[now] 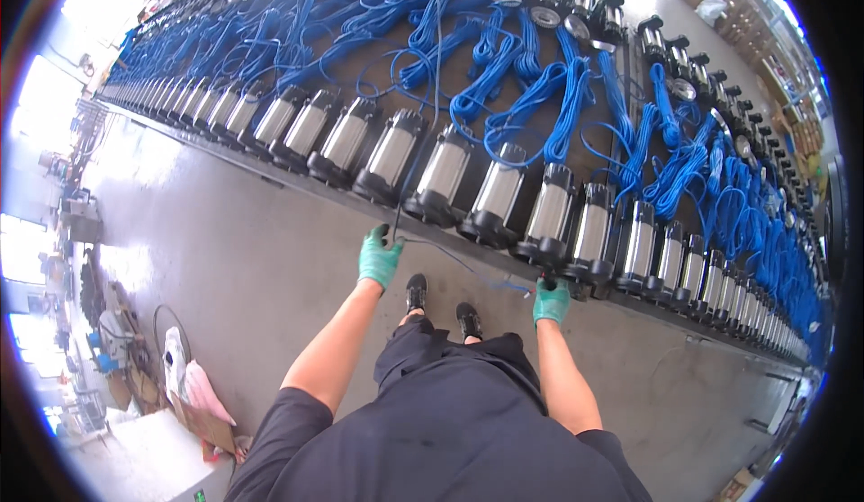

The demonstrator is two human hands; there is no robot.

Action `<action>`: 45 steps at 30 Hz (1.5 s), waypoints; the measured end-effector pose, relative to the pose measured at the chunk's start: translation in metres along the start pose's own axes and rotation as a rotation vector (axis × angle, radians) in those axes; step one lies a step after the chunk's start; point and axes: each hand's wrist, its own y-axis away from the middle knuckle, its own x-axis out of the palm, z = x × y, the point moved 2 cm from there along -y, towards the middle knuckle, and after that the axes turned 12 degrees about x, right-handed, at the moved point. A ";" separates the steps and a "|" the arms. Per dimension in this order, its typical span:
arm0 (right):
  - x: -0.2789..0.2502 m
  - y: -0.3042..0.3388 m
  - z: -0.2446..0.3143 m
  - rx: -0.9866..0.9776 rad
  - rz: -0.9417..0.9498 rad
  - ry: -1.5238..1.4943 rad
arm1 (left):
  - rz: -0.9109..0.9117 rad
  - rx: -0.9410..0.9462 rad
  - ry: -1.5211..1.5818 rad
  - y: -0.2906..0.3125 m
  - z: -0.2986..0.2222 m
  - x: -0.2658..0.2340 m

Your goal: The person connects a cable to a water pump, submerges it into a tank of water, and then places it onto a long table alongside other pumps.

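Cable [450,255] was stretched between gloved hands: left hand [379,257] closed on it, right hand [550,301] gripping its end beside pump [589,232]. Judged mid-handling; next needs steady guiding.

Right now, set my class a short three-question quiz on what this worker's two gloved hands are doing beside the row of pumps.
1. True or false: both hands wear green gloves.
2. What runs between the left hand and the right hand? A) a blue cable B) a broom C) a chain
3. What colour are the coiled cables behind the row of pumps?

Key: 1 true; 2 A, a thin blue cable stretched between both grips; 3 blue.
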 end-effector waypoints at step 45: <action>-0.003 0.028 0.022 -0.032 -0.313 -0.239 | 0.360 0.077 0.674 -0.085 -0.100 -0.077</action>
